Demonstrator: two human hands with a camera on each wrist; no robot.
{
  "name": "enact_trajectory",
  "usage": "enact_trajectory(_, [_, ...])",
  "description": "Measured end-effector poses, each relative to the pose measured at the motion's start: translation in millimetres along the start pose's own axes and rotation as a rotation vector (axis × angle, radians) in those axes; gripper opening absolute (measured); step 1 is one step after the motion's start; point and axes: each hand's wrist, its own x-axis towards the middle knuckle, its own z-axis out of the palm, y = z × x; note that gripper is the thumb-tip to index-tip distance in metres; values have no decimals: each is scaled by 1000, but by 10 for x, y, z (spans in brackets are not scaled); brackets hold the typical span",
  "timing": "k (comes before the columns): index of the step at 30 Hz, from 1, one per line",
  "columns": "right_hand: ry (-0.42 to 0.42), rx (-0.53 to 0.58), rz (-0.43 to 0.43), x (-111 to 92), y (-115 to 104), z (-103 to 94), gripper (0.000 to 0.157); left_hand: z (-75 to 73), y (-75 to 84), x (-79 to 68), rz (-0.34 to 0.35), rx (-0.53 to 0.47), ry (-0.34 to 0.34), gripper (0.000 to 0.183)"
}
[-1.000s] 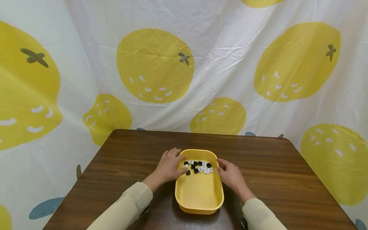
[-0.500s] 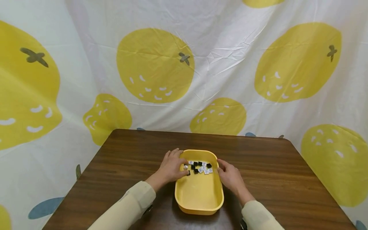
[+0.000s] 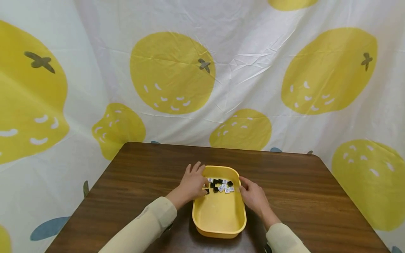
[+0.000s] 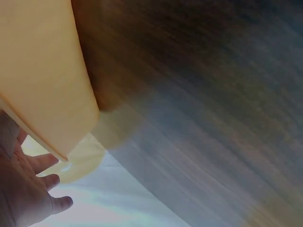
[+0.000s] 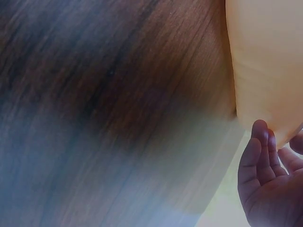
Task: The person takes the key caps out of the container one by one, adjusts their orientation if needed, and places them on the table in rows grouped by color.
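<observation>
A yellow plastic tub (image 3: 218, 216) stands on the table between my hands. Several small black tiles (image 3: 216, 189) and white tiles (image 3: 227, 190) printed with markings lie in its far half. My left hand (image 3: 191, 186) reaches over the left rim, thumb and index finger apart above tiles at that side, near a black tile (image 3: 207, 191). A white tile there is mostly covered by the fingers. My right hand (image 3: 254, 197) grips the right rim, thumb at the edge. Along the tub's outer wall (image 5: 270, 61), the right wrist view shows the fingers of the right hand (image 5: 265, 189).
The dark wooden table (image 3: 152, 161) extends to both sides of the tub. Behind it hangs a white cloth (image 3: 246, 80) printed with yellow fruit. The left wrist view shows mostly table and the tub's outer wall (image 4: 42, 71).
My left hand has moved right and farther over the rim, and its thumb and index finger have drawn closer together, covering more of the white tile. The right hand stays at the rim.
</observation>
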Motion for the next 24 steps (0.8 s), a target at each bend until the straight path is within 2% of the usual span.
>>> enact_trajectory(8, [7, -3, -5, -8, -6, 4, 44, -8, 66, 65, 14, 98, -45, 6])
enact_trajectory(14, [2, 6, 7, -9, -6, -3, 45, 3, 141, 141, 31, 281, -117, 9])
enact_trajectory(17, [-1, 2, 12, -15, -9, -6, 45, 17, 162, 162, 42, 342, -131, 14])
enact_trajectory(24, [-7, 7, 18, -25, -18, 0, 45, 36, 177, 171, 70, 354, -138, 9])
